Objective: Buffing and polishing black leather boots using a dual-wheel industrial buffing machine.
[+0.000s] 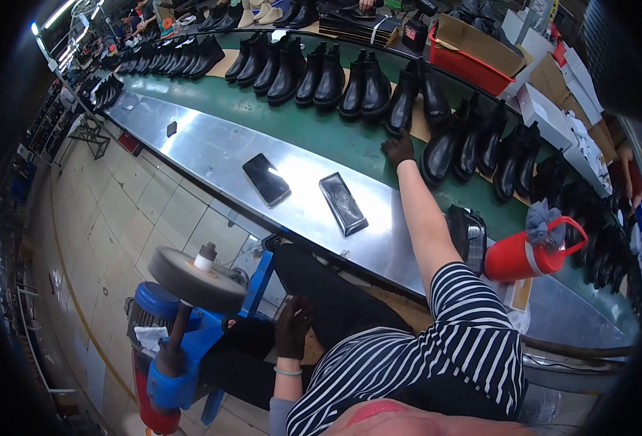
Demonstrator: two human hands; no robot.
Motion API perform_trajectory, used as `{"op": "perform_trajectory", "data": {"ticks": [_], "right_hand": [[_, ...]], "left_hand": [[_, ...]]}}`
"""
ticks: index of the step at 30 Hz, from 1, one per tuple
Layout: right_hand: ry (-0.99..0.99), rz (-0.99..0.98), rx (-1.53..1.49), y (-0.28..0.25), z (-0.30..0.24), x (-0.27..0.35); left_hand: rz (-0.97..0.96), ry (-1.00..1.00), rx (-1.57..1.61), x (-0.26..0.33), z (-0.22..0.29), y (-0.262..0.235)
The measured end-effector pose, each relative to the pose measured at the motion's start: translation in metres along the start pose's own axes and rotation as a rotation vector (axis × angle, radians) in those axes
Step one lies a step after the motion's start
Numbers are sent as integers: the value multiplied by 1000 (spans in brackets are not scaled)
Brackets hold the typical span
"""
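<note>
Touching the toe of a black boot (402,105) with my gloved right hand (398,149), I can't tell whether the fingers grip it; my left hand (293,325) rests half-curled by my lap, its grasp unclear. The boot stands upright on the desk (212,145), not lifted, so handling looks barely begun (which of its neighbours are finished, I can't judge). Other boots (286,73) line up on both sides. Nearer me lie a phone (266,179) and a dark flat case (342,203); a red tumbler (521,254) could hinder my right arm, and a grinding wheel (197,282) stands to my left.
</note>
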State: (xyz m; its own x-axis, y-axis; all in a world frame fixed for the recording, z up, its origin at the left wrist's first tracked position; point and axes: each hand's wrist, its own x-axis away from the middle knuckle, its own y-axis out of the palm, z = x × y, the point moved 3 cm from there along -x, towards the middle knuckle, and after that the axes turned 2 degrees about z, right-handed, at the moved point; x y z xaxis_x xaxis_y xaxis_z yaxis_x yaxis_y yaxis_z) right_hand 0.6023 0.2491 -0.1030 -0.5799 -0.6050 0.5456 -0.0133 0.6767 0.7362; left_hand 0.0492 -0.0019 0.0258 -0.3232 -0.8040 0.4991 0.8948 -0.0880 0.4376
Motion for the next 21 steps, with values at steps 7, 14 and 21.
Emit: {"op": "perform_trajectory", "data": {"ticks": [7,14,21], "right_hand": [[-136,55,155,57,-119,-6],[-220,-9,100,51,-111,5],[-69,-641,-170,57,-75,79]], "left_hand": [[66,-96,160,-16,-16,-6],[84,-144,160,-30,-15,-7],[81,-163,111,-35,-5,-5]]}}
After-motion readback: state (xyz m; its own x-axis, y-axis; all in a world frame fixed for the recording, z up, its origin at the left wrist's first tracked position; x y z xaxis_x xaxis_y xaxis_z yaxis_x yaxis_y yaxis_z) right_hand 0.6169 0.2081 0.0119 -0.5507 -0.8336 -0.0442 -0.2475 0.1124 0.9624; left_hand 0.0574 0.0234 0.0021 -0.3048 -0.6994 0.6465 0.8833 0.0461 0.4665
